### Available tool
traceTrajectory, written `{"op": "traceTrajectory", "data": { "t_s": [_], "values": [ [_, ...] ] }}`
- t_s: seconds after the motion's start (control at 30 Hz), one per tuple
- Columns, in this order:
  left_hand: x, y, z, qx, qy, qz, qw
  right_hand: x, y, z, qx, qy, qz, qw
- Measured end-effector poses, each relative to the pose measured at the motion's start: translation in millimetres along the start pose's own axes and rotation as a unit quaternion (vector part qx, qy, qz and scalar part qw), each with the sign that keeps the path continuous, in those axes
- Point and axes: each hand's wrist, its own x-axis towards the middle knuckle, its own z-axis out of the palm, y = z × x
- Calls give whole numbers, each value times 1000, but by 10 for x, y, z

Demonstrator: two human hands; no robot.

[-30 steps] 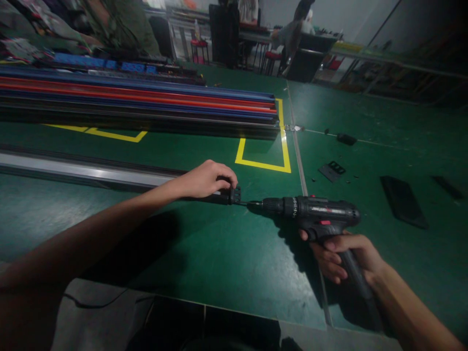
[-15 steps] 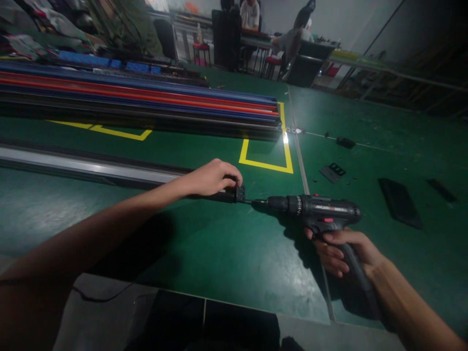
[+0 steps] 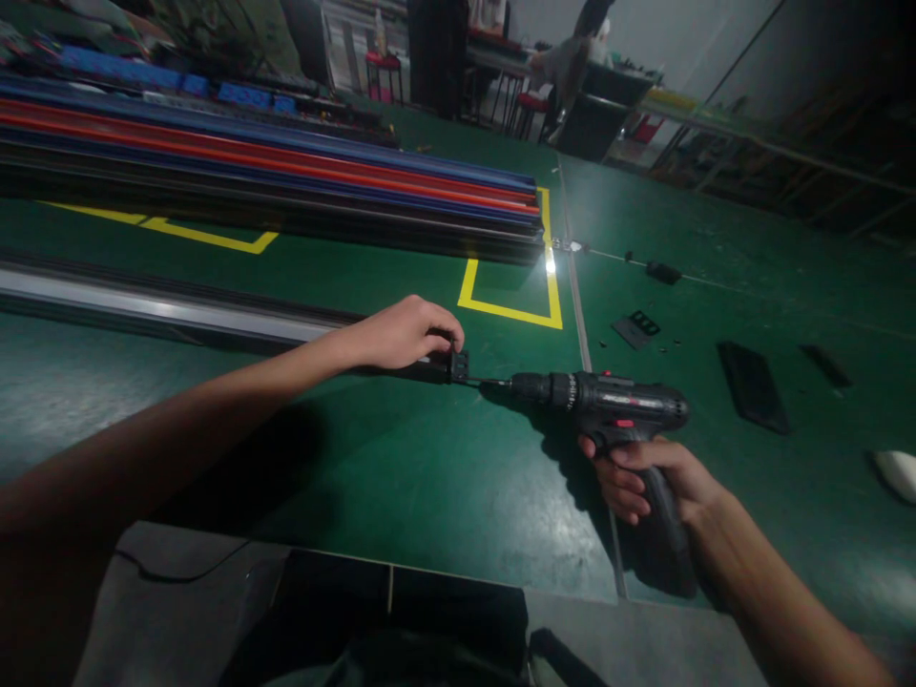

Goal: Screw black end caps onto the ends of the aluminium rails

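Drill (image 3: 630, 405) lined up with end cap (image 3: 460, 365) of long rail (image 3: 178, 313) on desk (image 3: 401, 477).
Right hand (image 3: 644, 477) grips the drill's handle (image 3: 667, 523); left hand (image 3: 415, 334) pinches the end cap, apparently bracing it against the bit's (image 3: 493, 383) push. Whether bit touches cap: cannot tell.

matt plastic drill (image 3: 634, 405), smooth glossy tabletop (image 3: 407, 477)

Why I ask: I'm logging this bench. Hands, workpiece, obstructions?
Right hand gripping drill, bit at black end piece. Left hand at end of profile. Black plate beyond drill, off bit's line.
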Motion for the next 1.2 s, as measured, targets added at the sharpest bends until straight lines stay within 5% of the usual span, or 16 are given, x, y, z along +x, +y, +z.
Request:
{"op": "traceTrajectory", "data": {
  "t_s": [1.2],
  "values": [
    [-4, 14, 2, 7, -17, 36, 999, 33, -2, -38, -4, -9, -8, 1000]
  ]
}}
